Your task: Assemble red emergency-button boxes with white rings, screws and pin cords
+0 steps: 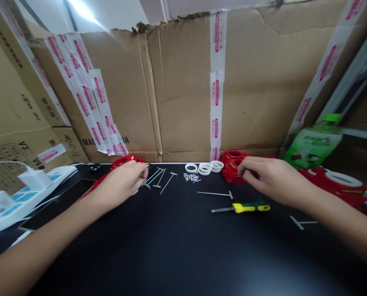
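My left hand [128,179] has its fingers curled in front of a red part [126,159], just left of several metal T-handle tools [167,183]. What its fingertips close on, if anything, is hidden. Over on the right, my right hand [263,174] is bent down with curled fingers beside a red molded part [231,168]. Whether it touches that part I cannot tell. Between the hands lie several white rings [205,168] and a small pile of screws [192,177]. A yellow and green screwdriver [245,208] lies below another T-handle tool [214,193].
Cardboard walls [183,90] stand behind the black table [183,246]. On the left are a white power strip [47,187] with chargers and a dark flat panel [60,205]. A green bottle [314,142] and another red part [337,187] stand at right, near a T-handle tool [297,223].
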`<state>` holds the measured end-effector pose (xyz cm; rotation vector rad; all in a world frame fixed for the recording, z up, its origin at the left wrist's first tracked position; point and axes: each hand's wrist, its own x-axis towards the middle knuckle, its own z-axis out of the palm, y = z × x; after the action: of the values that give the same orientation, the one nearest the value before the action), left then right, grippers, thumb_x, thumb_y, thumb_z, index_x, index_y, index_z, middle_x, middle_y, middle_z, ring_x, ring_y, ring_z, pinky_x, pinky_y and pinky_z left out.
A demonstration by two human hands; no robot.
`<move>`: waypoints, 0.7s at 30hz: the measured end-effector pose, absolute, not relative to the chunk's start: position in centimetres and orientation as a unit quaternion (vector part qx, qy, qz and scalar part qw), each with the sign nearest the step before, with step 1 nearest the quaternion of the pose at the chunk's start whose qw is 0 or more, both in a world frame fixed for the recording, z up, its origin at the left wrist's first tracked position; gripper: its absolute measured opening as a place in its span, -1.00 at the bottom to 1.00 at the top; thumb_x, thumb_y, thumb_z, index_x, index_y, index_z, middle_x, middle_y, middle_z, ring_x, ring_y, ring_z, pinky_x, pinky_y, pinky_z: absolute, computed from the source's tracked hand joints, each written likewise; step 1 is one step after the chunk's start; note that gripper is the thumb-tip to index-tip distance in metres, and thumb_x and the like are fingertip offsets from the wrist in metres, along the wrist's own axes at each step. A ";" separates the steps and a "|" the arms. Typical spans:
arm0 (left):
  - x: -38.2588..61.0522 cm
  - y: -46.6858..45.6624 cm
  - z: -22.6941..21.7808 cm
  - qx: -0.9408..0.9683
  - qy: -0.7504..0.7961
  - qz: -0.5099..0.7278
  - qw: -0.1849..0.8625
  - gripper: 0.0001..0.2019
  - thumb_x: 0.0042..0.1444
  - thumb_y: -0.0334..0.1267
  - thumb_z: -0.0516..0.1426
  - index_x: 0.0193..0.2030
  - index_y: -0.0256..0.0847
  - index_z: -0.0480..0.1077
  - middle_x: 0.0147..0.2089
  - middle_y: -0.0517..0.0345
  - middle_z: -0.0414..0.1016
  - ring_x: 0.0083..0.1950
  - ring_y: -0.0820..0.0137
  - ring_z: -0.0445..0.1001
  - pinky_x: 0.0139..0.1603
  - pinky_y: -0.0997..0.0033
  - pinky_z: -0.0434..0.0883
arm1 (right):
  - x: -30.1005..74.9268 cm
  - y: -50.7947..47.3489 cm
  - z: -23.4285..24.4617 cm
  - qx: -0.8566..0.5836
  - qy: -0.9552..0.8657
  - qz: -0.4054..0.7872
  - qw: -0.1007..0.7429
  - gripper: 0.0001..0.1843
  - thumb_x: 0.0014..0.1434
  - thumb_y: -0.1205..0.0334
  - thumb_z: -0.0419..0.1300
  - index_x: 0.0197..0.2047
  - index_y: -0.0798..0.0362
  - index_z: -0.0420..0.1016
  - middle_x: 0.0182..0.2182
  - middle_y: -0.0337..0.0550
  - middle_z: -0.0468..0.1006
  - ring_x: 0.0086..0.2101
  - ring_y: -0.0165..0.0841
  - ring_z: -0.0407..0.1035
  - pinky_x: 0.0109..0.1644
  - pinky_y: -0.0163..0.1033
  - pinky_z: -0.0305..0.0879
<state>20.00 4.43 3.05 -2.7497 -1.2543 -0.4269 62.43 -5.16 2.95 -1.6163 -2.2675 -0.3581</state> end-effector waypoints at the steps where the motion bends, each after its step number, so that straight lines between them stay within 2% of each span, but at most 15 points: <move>1: 19.4 4.8 3.5 -0.898 -0.413 -0.143 0.054 -0.92 0.27 -0.35 0.09 -0.26 -0.14 0.39 -0.23 0.08 0.51 -0.13 0.19 0.47 -0.09 0.24 0.34 | 62.9 -5.0 3.1 -0.583 -0.783 -0.135 0.171 -0.72 0.38 0.18 0.01 -0.25 -0.04 0.53 -0.26 -0.11 0.66 -0.30 -0.17 0.53 -0.21 -0.10 0.30; 4: 17.5 6.2 4.6 -0.885 -0.434 -0.152 0.077 -0.90 0.30 -0.23 0.12 -0.25 -0.12 0.40 -0.25 0.08 0.53 -0.19 0.20 0.46 -0.16 0.25 0.30 | 64.6 -4.6 3.4 -0.624 -0.746 -0.151 0.178 -0.73 0.36 0.15 0.03 -0.19 -0.04 0.56 -0.17 -0.05 0.69 -0.23 -0.10 0.56 -0.20 -0.05 0.33; 7: 15.9 7.4 5.1 -0.861 -0.472 -0.160 0.103 -0.82 0.28 -0.15 0.14 -0.33 -0.12 0.38 -0.35 0.05 0.51 -0.30 0.18 0.43 -0.25 0.23 0.21 | 66.4 -3.9 3.4 -0.653 -0.724 -0.149 0.165 -0.72 0.36 0.10 0.07 -0.09 0.00 0.57 -0.11 0.05 0.67 -0.19 -0.04 0.57 -0.20 -0.02 0.38; 10: 15.0 8.3 5.3 -0.854 -0.484 -0.158 0.106 -0.82 0.24 -0.15 0.14 -0.37 -0.13 0.37 -0.36 0.06 0.53 -0.35 0.22 0.43 -0.26 0.23 0.20 | 67.9 -3.2 2.7 -0.664 -0.721 -0.136 0.145 -0.59 0.35 -0.04 0.12 0.02 0.07 0.57 -0.01 0.17 0.58 -0.16 -0.01 0.57 -0.13 0.04 0.45; 15: 14.6 8.9 5.5 -0.863 -0.472 -0.150 0.097 -0.83 0.19 -0.15 0.13 -0.39 -0.13 0.39 -0.36 0.08 0.55 -0.35 0.25 0.46 -0.23 0.24 0.25 | 69.1 -2.0 1.1 -0.645 -0.752 -0.082 0.110 -0.41 0.31 -0.28 0.17 0.06 0.05 0.62 0.04 0.11 0.52 -0.16 -0.08 0.58 0.04 0.07 0.51; 18: 14.6 8.8 5.6 -0.870 -0.460 -0.152 0.091 -0.81 0.22 -0.13 0.11 -0.37 -0.14 0.40 -0.36 0.10 0.56 -0.36 0.27 0.48 -0.23 0.25 0.26 | 69.4 -1.9 0.6 -0.635 -0.763 -0.068 0.098 -0.44 0.30 -0.28 0.19 0.08 0.00 0.62 0.10 0.08 0.48 -0.10 -0.09 0.57 0.12 0.05 0.50; 21: 14.8 8.5 5.6 -0.870 -0.456 -0.165 0.089 -0.78 0.30 -0.10 0.08 -0.29 -0.15 0.43 -0.35 0.13 0.56 -0.36 0.30 0.48 -0.24 0.28 0.27 | 69.4 -1.9 0.1 -0.635 -0.765 -0.067 0.087 -0.43 0.25 -0.26 0.28 0.11 -0.01 0.60 0.18 0.10 0.43 -0.11 -0.09 0.58 0.09 0.05 0.52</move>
<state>14.84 8.48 5.58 -2.5876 -1.3580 -0.4923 69.36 -1.91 0.13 -1.8911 -2.2787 -0.1984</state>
